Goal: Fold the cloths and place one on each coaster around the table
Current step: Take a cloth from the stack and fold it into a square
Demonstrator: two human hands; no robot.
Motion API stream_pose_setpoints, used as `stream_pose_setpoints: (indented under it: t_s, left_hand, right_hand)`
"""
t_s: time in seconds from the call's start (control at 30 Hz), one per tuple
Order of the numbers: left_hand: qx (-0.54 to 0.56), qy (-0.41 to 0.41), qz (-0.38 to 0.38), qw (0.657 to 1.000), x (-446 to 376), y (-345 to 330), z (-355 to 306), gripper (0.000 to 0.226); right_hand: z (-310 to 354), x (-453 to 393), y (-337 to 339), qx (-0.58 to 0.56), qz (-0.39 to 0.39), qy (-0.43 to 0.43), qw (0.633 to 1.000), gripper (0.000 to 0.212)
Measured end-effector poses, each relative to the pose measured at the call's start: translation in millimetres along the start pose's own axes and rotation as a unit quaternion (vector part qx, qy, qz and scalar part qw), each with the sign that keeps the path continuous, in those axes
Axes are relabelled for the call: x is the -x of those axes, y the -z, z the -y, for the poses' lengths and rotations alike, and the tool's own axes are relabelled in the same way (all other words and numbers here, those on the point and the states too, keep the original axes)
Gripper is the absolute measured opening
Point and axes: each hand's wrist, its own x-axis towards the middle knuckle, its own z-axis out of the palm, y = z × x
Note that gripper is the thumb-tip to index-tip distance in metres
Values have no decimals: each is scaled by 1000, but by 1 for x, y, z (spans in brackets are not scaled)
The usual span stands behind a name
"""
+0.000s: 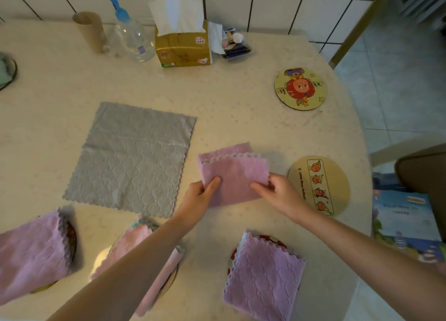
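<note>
Speckled table (241, 118), left hand (201, 193) and right hand (280, 191) both pinching folded pink cloth (235, 176) beside "Little" coaster (337, 176).

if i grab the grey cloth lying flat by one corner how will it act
The grey cloth would probably flop and drape: it lies limp, with fold creases and a wavy edge. It looks thin and single-layered, so likely light. Its quilted texture may drag on the table rather than slide, bunching if pushed.
</note>
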Motion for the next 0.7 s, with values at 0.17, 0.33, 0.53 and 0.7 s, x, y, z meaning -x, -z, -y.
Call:
stream_pose_setpoints:
  t_s: [0.17,0.33,0.53,0.7]
  left_hand:
    - [103,43,-66,992,-21,4,-5,20]
    - [25,10,-118,993,-29,2,2,27]
    - [-175,-59,-211,960,-18,-2,2,22]
    - [-493,-309,-151,799,-22,-1,26,44]
  right_hand:
    - [4,-45,-12,70,-78,-54,993,37]
    - [8,-55,-19,129,-133,-14,983,28]
    - [19,-63,-31,321,-99,-65,940,28]
    - [24,-47,-37,425,-121,23,897,54]
